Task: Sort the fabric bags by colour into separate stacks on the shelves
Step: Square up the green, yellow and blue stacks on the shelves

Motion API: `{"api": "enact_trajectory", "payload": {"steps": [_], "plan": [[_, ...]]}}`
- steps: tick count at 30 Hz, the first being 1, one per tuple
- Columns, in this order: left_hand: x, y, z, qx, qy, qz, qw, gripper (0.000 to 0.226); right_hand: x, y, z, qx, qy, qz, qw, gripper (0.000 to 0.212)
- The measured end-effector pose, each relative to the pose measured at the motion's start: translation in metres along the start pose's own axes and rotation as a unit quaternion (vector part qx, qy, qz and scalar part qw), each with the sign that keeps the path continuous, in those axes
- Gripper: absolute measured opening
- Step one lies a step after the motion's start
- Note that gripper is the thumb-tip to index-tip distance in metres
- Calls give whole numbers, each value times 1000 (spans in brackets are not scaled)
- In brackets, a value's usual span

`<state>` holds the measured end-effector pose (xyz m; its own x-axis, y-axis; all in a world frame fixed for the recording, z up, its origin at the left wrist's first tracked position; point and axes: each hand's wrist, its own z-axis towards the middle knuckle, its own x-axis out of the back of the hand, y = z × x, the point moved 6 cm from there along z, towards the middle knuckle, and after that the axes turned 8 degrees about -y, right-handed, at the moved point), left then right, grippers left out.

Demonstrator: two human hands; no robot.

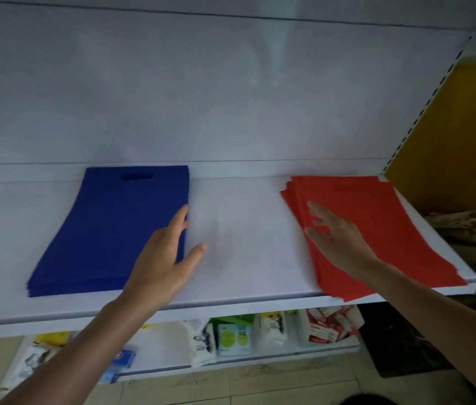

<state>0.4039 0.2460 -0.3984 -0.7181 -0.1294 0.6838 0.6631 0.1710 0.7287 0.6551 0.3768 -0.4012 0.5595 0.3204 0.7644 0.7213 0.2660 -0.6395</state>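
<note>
Down nearest me, under both forearms, a lower shelf (230, 362) holds assorted packets (233, 339), no part of the sorting. Above it the person's left hand (162, 260) reaches onto the white shelf (239, 229), fingers spread and holding nothing, the fingertips (182, 213) lying along the right edge of the blue stack (108, 232), I'd judge to square that side up. The right hand (337, 238) is likewise open and empty, its fingers (314, 209) splayed over the left part of the red stack (377, 229), probably pressing it flat; whether the palm touches is blurred. That pile is fanned at its left edge and overhangs the shelf's front lip, so it seems to need tidying. Bare shelf lies between the two thumbs, keeping the colours well apart. Beyond the fingertips, the blue bags' handle slot (136, 176) sits toward the back panel (201, 97).
</note>
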Motion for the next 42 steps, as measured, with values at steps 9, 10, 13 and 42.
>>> {"api": "enact_trajectory", "payload": {"steps": [9,10,13,42], "plan": [[-93,63,6,34,-56,-82,995,62,80,86,-5,-31,27,-26,999,51],[-95,63,2,40,-57,-92,993,61,85,93,-10,-40,36,-27,998,51],[-98,57,-6,46,-40,-123,990,57,93,120,-23,-74,80,-34,993,49],[-190,67,75,154,-7,-88,984,52,71,201,28,-163,-27,-13,986,40]]}}
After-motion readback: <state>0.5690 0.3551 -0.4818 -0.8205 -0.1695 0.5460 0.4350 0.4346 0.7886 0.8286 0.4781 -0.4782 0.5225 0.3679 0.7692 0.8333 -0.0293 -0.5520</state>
